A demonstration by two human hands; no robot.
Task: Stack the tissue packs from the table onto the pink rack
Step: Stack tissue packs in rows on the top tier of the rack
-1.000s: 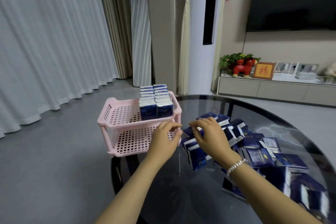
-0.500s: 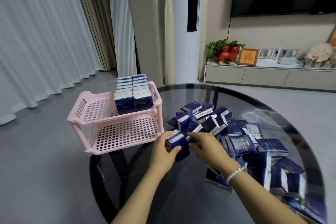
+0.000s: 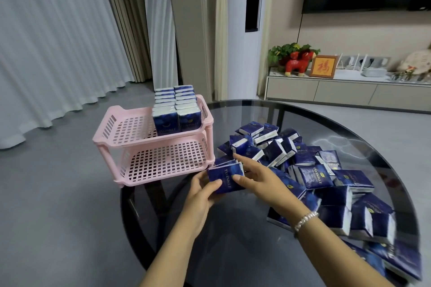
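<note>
I see both hands meeting over the near-left part of the round glass tabletop [image 3: 233, 228], just in front of the pink rack [image 3: 121, 137]. My left hand [image 3: 200, 193] grips a small bundle of blue tissue packs [image 3: 225, 177] from below and behind, thumb curled onto the front face. My right hand [image 3: 258, 177] closes on the same bundle from the right, thumb on the front face and index finger stretched along the top edge. The bundle sits tilted, touching or nearly touching the rack's lower front-right corner; I cannot tell which.

The rack stands at the left edge of the tabletop, partly overhanging it. Its upper shelf carries two neat rows of upright stacked packs [image 3: 177, 109] along the right side; its lower shelf [image 3: 163, 163] shows bare mesh.

A loose heap of packs [image 3: 310, 170] spreads across the middle and right of the tabletop, reaching the near-right edge, some flat, some on edge. A beaded bracelet [image 3: 305, 220] circles my right wrist.
</note>
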